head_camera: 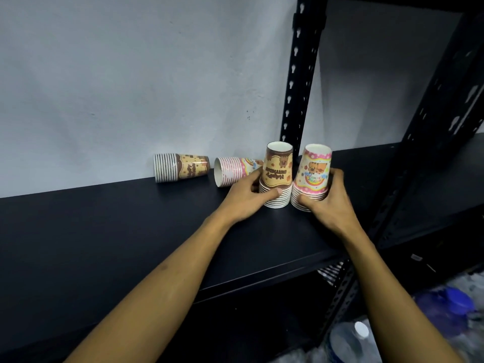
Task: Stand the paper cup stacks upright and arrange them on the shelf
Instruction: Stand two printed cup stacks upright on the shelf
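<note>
Left hand (pixel 252 193) grips brown stack (pixel 277 176); right hand (pixel 323 199) grips pink stack (pixel 313 176). Likely light, crushable paper; hold low at rims.

Both arms extended toward frame centre, hands side by side.
Left hand (pixel 251 195) curled, thumb lying across the front; right hand (pixel 328 199) curled, fingers wrapped behind. Forearms bare, entering from the lower edge.
</note>
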The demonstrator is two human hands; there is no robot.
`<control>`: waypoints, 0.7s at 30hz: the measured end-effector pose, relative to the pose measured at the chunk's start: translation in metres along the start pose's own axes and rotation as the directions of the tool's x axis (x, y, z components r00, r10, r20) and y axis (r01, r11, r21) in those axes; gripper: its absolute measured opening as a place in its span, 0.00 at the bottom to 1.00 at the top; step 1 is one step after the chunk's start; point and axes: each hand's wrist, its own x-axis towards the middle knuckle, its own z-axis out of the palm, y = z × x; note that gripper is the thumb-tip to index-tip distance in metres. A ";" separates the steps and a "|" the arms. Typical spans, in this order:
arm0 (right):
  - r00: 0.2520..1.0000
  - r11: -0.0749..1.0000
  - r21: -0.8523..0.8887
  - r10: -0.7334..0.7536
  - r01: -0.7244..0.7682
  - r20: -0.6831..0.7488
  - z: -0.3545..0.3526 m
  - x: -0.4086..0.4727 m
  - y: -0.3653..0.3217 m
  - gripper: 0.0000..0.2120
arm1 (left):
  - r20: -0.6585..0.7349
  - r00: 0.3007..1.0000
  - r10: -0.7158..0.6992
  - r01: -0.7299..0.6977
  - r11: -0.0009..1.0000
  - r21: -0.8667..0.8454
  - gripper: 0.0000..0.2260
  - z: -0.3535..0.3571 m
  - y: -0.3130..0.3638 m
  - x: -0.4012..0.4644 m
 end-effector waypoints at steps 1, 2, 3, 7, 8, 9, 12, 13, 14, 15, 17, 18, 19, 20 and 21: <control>1.000 1.000 0.005 -0.001 0.001 -0.001 0.000 0.000 0.001 0.35 | -0.003 1.000 0.004 -0.004 1.000 0.012 0.29 0.000 -0.001 0.000; 1.000 1.000 0.009 -0.001 0.001 -0.001 0.000 0.000 0.001 0.35 | -0.008 1.000 0.005 -0.005 1.000 0.023 0.29 0.000 -0.002 0.000; 1.000 1.000 0.012 0.002 -0.002 0.001 -0.001 0.000 0.001 0.35 | -0.011 1.000 0.004 -0.003 0.999 0.032 0.30 0.000 -0.002 0.000; 1.000 1.000 0.014 0.006 -0.006 0.010 -0.001 -0.002 0.000 0.36 | -0.033 0.999 0.004 -0.004 1.000 0.025 0.33 0.001 0.000 -0.002; 1.000 1.000 0.013 0.004 -0.004 0.011 -0.001 -0.002 0.000 0.36 | -0.042 0.999 -0.003 0.004 1.000 0.019 0.35 0.001 0.000 -0.002; 1.000 1.000 0.013 0.001 -0.002 0.010 -0.001 -0.002 0.000 0.36 | -0.049 0.999 -0.010 0.011 1.000 0.012 0.36 0.001 0.000 -0.001; 1.000 1.000 -0.002 -0.009 0.009 0.011 -0.001 -0.004 -0.003 0.37 | -0.053 0.998 -0.040 0.040 0.999 -0.003 0.32 0.001 0.000 -0.001; 1.000 1.000 -0.005 -0.007 0.007 0.012 -0.001 -0.005 -0.003 0.37 | -0.054 0.997 -0.047 0.048 0.999 0.002 0.31 0.000 0.000 -0.002; 1.000 1.000 -0.007 -0.004 0.004 0.011 -0.002 -0.006 -0.004 0.37 | -0.054 0.997 -0.050 0.051 0.999 0.010 0.31 0.000 0.002 -0.003; 1.000 1.000 -0.011 0.001 -0.001 0.010 -0.002 -0.007 -0.006 0.37 | -0.053 0.997 -0.050 0.050 0.999 0.016 0.30 0.000 0.002 -0.003; 1.000 1.000 -0.015 0.008 -0.007 0.010 -0.003 -0.009 -0.010 0.37 | -0.045 0.998 -0.044 0.045 0.999 0.020 0.30 0.000 0.003 -0.004; 1.000 1.000 -0.012 0.010 -0.010 0.012 -0.003 -0.010 -0.011 0.37 | -0.040 0.998 -0.041 0.042 0.999 0.022 0.30 0.000 0.004 -0.005; 1.000 1.000 -0.012 0.017 -0.017 0.014 -0.003 -0.011 -0.013 0.37 | -0.038 0.999 -0.038 0.039 0.999 0.023 0.30 0.000 0.004 -0.005; 1.000 1.000 -0.013 0.025 -0.025 0.014 -0.003 -0.011 -0.013 0.37 | -0.038 0.999 -0.039 0.040 0.999 0.021 0.31 0.000 0.004 -0.006; 0.999 0.999 -0.016 0.032 -0.032 0.014 -0.004 -0.012 -0.013 0.37 | -0.038 0.999 -0.037 0.038 0.999 0.019 0.30 0.000 0.003 -0.006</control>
